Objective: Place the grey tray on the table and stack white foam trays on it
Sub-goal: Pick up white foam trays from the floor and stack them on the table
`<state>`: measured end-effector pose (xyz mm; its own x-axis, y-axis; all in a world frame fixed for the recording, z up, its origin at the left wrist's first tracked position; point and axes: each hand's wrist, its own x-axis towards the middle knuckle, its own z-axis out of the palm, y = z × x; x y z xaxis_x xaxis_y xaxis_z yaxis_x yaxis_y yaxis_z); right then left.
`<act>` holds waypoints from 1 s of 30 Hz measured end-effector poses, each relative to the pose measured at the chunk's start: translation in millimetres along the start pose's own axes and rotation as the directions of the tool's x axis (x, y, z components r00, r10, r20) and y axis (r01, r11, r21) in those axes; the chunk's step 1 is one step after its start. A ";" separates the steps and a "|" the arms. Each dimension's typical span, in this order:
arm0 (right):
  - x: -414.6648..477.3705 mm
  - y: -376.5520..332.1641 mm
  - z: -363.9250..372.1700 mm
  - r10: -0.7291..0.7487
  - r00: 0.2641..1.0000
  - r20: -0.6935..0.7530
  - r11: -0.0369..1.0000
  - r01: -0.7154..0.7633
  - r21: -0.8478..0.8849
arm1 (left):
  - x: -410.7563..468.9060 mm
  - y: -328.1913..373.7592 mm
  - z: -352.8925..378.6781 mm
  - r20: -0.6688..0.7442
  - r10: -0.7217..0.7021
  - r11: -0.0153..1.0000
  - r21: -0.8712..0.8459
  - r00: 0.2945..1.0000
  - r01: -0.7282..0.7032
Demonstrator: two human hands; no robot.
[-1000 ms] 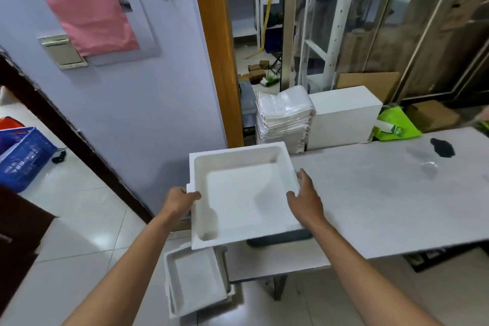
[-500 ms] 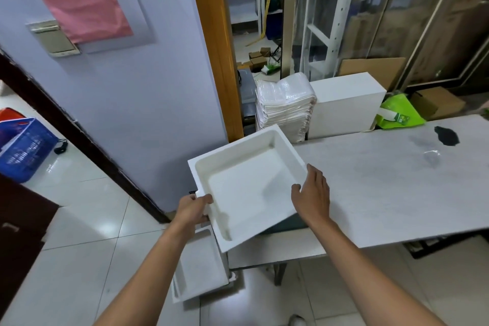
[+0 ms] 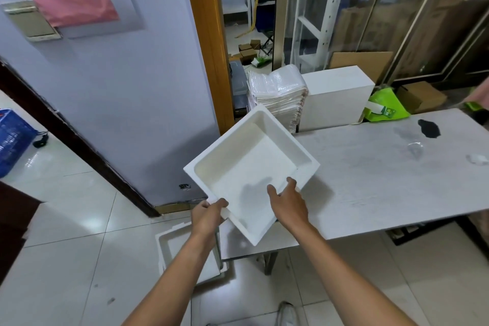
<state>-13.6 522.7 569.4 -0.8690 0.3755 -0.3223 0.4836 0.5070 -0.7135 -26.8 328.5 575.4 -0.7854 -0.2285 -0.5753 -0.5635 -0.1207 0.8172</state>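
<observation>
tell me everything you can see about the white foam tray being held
The white foam tray is square and shallow, with thick raised walls, rounded inner corners and a flat floor; it looks like plain white foam, empty. It is turned diamond-wise, one corner pointing away, and tilted, over the left end of the table. The left hand grips its near-left corner; the right hand holds the near-right wall, fingertips over the rim, casting a shadow on the floor of the tray. Whether its underside touches the table cannot be told.
</observation>
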 end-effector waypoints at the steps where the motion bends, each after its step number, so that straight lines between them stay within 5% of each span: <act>1: -3.2 -1.0 3.6 -0.014 1.000 -0.016 1.000 0.014 -0.019 | -1.5 -1.4 1.6 0.009 0.003 1.000 -0.014 1.000 -0.003; 5: -15.7 -1.0 7.0 -0.109 0.984 -0.140 0.993 0.100 -0.069 | -9.9 -2.9 6.7 0.024 0.019 0.999 -0.049 1.000 -0.017; 12: -24.3 13.9 7.0 -0.334 0.846 -0.416 0.937 0.249 -0.246 | -8.4 -0.7 6.6 -0.044 -0.014 0.992 -0.124 0.999 0.008; 17: -25.7 7.4 5.5 -0.232 0.905 -0.355 0.972 0.204 -0.114 | -10.6 -5.1 10.0 -0.039 -0.088 0.976 -0.205 0.995 0.079; 22: -20.3 -0.1 4.2 0.055 0.983 -0.175 0.981 -0.020 0.195 | -28.0 -7.0 14.2 0.041 -0.071 0.966 -0.245 0.997 0.079; 30: -9.9 0.1 -20.2 0.039 0.982 -0.184 0.971 0.006 0.238 | -5.4 10.8 -21.3 0.025 0.020 0.999 -0.041 0.999 -0.019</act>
<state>-2.8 534.7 585.1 -0.8153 0.5312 -0.2304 0.4401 0.3099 -0.8428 -23.2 307.8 588.1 -0.8028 -0.2064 -0.5594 -0.5374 -0.1562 0.8287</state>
